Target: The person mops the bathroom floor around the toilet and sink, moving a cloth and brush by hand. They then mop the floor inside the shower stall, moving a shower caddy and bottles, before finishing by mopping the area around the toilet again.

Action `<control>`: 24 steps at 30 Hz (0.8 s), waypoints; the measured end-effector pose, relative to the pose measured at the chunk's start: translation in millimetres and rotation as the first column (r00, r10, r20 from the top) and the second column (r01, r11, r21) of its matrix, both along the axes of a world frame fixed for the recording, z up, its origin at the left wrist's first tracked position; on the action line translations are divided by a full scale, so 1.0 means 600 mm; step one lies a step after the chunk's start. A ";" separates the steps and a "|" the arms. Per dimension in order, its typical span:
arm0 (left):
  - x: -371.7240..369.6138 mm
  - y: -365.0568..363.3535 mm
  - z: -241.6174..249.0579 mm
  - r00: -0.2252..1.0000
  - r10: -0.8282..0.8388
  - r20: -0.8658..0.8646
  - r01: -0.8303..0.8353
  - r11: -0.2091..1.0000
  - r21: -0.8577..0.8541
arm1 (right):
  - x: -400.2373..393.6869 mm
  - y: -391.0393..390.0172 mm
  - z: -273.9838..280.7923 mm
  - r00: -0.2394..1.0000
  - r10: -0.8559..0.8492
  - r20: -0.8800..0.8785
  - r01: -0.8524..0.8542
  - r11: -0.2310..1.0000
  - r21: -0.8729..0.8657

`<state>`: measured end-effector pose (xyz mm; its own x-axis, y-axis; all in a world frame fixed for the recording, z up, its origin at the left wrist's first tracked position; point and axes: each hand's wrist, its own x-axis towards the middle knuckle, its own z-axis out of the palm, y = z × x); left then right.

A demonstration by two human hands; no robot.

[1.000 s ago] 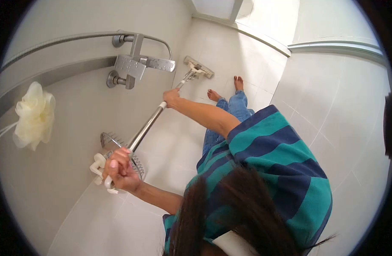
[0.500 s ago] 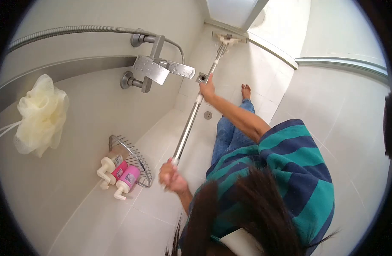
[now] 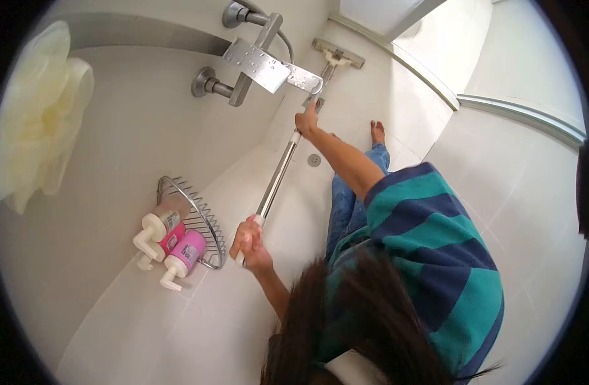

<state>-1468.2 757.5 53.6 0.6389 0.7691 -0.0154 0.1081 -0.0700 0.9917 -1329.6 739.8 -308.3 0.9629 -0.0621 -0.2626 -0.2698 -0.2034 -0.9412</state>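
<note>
A mop [image 3: 278, 183] with a long silver pole slants across the shower floor. My left hand [image 3: 251, 247] is closed around the white grip at its near end. Farther up the pole, my right hand [image 3: 307, 122] wraps round it with the thumb lying along it. The mop head [image 3: 338, 54], a grey bar on a white bracket, lies on the tiles near the far threshold. Beside my right hand, the square floor opening [image 3: 315, 103] is partly hidden by the pole. A round drain [image 3: 314, 160] sits to the pole's right.
At upper left a shower mixer [image 3: 259, 67] juts from the wall, its lever overlapping the pole in view. A wire corner rack [image 3: 208, 224] holds several pump bottles [image 3: 185, 253]. A pale bath puff [image 3: 41, 119] hangs at left. A sliding-door track [image 3: 525, 115] runs at right.
The mop head has come back from the far threshold toward me and now lies turned at an angle. Both hands have kept their hold on the pole. The view has shifted.
</note>
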 end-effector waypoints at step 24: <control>0.100 -0.082 -0.024 0.843 -0.530 0.090 0.537 0.832 -0.140 | 0.125 -0.276 0.008 0.889 -0.038 -0.457 -0.119 0.944 -0.309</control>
<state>-1408.4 708.1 39.2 0.9521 0.2987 -0.0652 0.0530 0.0490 0.9974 -1254.4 574.2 -303.3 0.7467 -0.1811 -0.6401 -0.6325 -0.4911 -0.5989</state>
